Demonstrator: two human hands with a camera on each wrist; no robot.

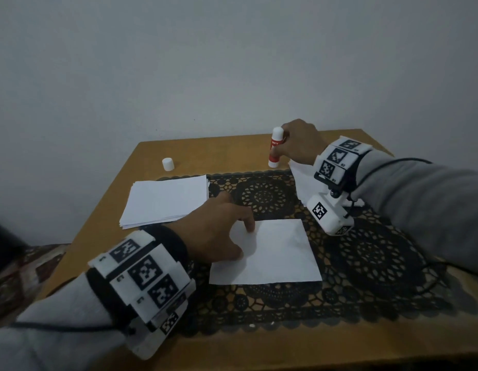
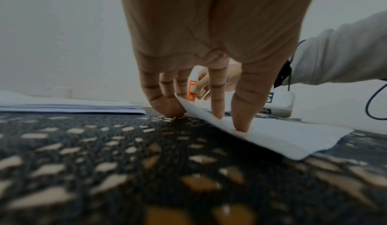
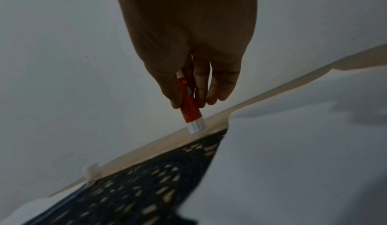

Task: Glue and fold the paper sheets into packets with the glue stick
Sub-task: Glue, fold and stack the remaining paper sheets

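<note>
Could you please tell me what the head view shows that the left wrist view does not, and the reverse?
Only the head view shows the loose white cap standing on the table. Only the left wrist view shows the sheet's far corner lifted against the left hand's fingers. Both show the right hand holding the glue stick and the paper stack.

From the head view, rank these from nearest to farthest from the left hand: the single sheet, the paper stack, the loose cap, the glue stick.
From the left hand:
1. Single sheet: touching, under its fingertips, centre of the mat.
2. Paper stack: just beyond the hand, to its left.
3. Loose cap and glue stick: both at the table's far edge, cap left, stick right in the right hand; too close to call.
</note>
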